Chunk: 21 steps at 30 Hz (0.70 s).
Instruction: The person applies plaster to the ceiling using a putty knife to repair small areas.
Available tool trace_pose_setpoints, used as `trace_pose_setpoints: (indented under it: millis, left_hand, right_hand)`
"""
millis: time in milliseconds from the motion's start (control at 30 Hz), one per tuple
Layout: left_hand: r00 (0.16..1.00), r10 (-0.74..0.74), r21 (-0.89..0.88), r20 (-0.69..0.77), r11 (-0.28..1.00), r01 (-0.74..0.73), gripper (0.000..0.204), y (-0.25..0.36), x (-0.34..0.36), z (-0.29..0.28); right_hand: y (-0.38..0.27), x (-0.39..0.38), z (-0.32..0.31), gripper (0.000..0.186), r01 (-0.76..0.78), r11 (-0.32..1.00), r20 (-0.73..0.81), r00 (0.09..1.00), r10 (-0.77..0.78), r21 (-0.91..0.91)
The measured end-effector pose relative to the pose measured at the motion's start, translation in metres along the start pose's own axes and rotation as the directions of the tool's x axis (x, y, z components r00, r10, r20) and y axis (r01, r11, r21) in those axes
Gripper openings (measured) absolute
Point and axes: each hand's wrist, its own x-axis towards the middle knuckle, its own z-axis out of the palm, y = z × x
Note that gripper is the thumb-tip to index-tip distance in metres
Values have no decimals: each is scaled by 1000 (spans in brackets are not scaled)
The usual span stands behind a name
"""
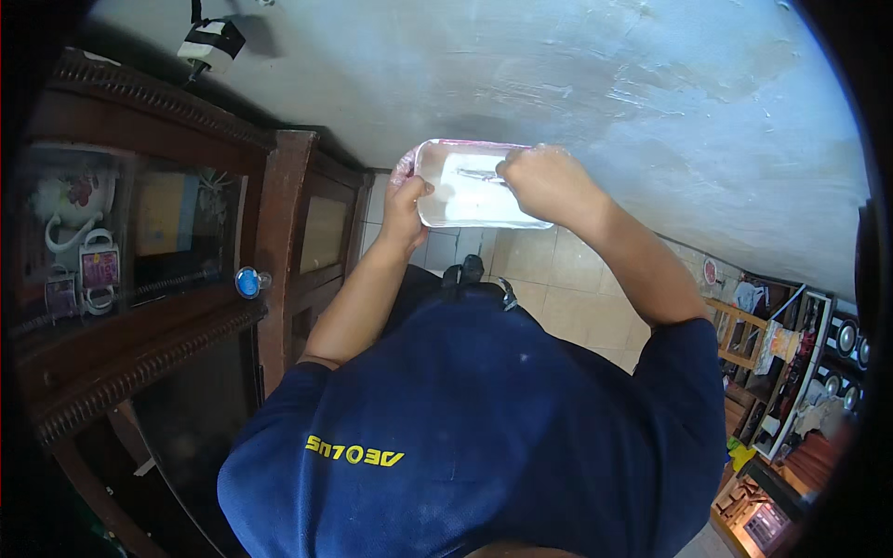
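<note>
My left hand (406, 206) grips the left end of a shallow rectangular white container (431, 166), its thumb over the rim and white smears on the fingers. Inside lies something bright white (474, 200), too washed out to make out as paint or paste. My right hand (549, 186) is closed over the container's right side. From its fist a slim pale tool (477, 175) points left into the container; its exact kind is unclear, and its grip is hidden by the fingers.
A grey-white wall (577, 84) with uneven patches rises just ahead. On the left stands a dark wooden cabinet (279, 214) with glass panes and mugs (99, 265) behind them. Cluttered shelves (791, 372) stand to the right. Tiled floor (549, 270) shows below the container.
</note>
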Motion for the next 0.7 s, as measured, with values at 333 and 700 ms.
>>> trace_pose_setpoints:
  millis: [333,700]
  left_hand:
    - [998,-59,-29,-37,998,58,53,-16,-9,-17]
    - [997,-67,-88,-24,994,64,58,-7,-14,-20]
  right_hand:
    - [-24,-12,-18,18,-18,990,213,977,-13,141]
    - [-31,-11,-10,15,-121,992,23,992,120,35]
